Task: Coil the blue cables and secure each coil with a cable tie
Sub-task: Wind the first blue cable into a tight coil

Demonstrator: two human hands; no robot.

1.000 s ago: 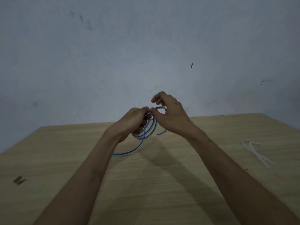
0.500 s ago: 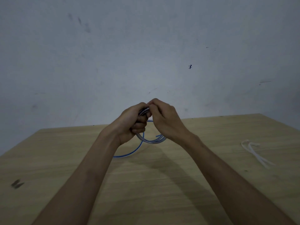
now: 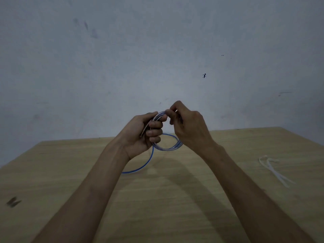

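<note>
A blue cable [image 3: 169, 146] is wound into a small coil held in the air above the wooden table [image 3: 157, 199]. My left hand [image 3: 143, 132] is closed around the coil's left side, its fingers curled over the loops. My right hand [image 3: 187, 127] pinches the cable at the coil's top, just right of my left thumb. A loose tail of the cable [image 3: 140, 168] hangs down from my left hand and rests on the table. White cable ties [image 3: 273, 169] lie on the table at the right, away from both hands.
A pale wall rises right behind the table's far edge. A small dark mark [image 3: 13, 201] shows on the table at the near left.
The coil has turned and its loops have drawn together. My right hand lifted to the coil's top, and the loose tail on the table has grown shorter.
</note>
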